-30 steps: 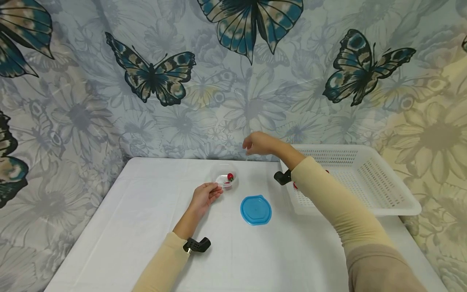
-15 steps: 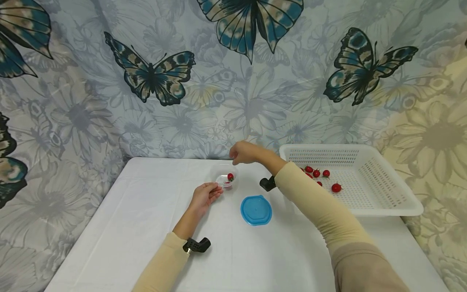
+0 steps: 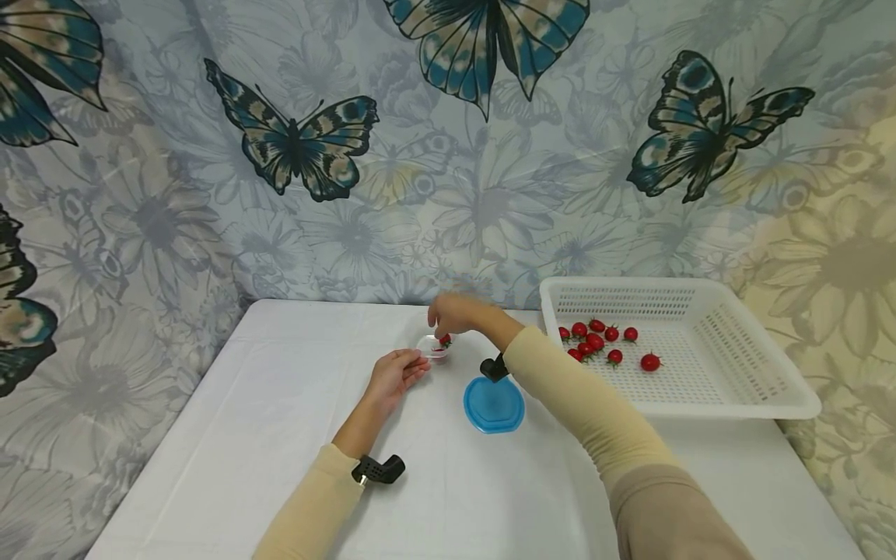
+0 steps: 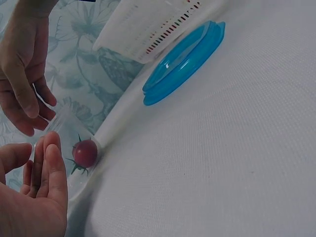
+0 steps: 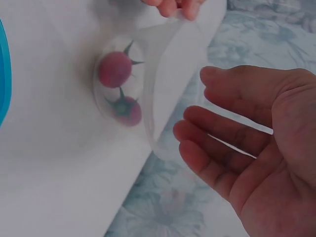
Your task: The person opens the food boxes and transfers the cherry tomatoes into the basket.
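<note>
A small clear plastic container (image 3: pixel 428 348) stands near the table's far edge. My left hand (image 3: pixel 392 379) pinches its near rim between thumb and fingers. Two cherry tomatoes with green stems, one upper (image 5: pixel 115 69) and one lower (image 5: pixel 129 110), lie at its bottom in the right wrist view. Over the container's opening hovers my right hand (image 3: pixel 458 313), fingers loosely bent and apart. Nothing shows between those fingers in the right wrist view. A blue lid (image 3: pixel 494 406) lies on the table in front of the container, below my right wrist.
To the right, a white perforated basket (image 3: pixel 728 397) holds several cherry tomatoes (image 3: pixel 650 362) toward its left side. A white cloth (image 3: pixel 231 435) covers the table. Behind the table hangs a butterfly-print backdrop (image 3: pixel 483 194).
My right hand has moved left and down, from beside the basket to over the container. Its forearm has uncovered the tomatoes in the basket. My left hand has stayed on the rim.
</note>
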Demonstrator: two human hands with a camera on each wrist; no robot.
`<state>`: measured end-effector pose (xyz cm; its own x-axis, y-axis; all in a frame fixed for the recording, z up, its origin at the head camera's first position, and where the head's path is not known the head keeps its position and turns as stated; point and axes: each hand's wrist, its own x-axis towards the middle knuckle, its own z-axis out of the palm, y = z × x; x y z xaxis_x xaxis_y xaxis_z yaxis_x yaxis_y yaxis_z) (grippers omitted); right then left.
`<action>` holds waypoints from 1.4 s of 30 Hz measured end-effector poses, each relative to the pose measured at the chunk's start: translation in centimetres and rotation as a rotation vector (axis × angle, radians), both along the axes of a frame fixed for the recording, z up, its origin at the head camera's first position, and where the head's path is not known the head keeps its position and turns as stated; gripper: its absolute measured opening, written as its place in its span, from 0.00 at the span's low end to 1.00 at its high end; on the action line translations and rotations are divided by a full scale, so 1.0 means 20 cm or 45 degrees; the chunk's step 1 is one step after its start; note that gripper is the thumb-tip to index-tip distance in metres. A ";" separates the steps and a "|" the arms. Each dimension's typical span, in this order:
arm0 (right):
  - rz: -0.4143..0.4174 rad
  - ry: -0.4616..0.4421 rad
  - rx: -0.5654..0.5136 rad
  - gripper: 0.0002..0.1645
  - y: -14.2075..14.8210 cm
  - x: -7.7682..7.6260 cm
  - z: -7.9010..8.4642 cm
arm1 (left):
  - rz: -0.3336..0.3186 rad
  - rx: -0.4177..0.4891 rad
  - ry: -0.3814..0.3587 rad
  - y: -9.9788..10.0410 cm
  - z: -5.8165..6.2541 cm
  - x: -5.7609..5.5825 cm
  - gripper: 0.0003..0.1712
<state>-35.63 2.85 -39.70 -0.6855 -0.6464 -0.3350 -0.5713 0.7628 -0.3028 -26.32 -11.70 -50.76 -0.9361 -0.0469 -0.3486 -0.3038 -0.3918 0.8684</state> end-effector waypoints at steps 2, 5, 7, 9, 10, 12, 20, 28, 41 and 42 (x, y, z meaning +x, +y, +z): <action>0.007 -0.028 -0.004 0.18 -0.01 0.00 -0.02 | -0.002 0.000 0.005 0.00 0.00 0.00 0.06; 0.029 -0.029 0.008 0.18 -0.03 0.00 -0.06 | -0.004 -0.004 0.008 0.00 0.00 0.00 0.06; 0.033 -0.026 0.024 0.18 -0.04 0.00 -0.07 | -0.006 -0.011 0.015 0.00 0.00 0.00 0.05; 0.029 -0.029 0.044 0.17 -0.05 0.00 -0.09 | -0.005 -0.014 0.017 0.00 0.01 0.01 0.05; 0.021 -0.034 0.050 0.17 -0.05 0.00 -0.10 | -0.003 -0.013 0.017 0.00 0.01 0.01 0.05; 0.005 -0.042 0.064 0.16 -0.06 0.00 -0.11 | 0.000 -0.013 0.021 0.00 0.01 0.01 0.05; 0.021 0.044 0.133 0.10 -0.08 0.02 -0.15 | 0.028 -0.010 0.028 0.01 0.01 0.01 0.06; 0.040 0.060 0.130 0.07 -0.08 0.03 -0.18 | 0.042 0.014 0.049 0.02 0.00 0.00 0.03; 0.030 0.103 0.027 0.07 -0.07 0.02 -0.24 | 0.072 0.030 0.065 0.03 -0.01 0.00 0.03; 0.036 0.113 0.027 0.07 -0.07 0.02 -0.25 | 0.075 0.025 0.066 0.03 0.00 0.00 0.02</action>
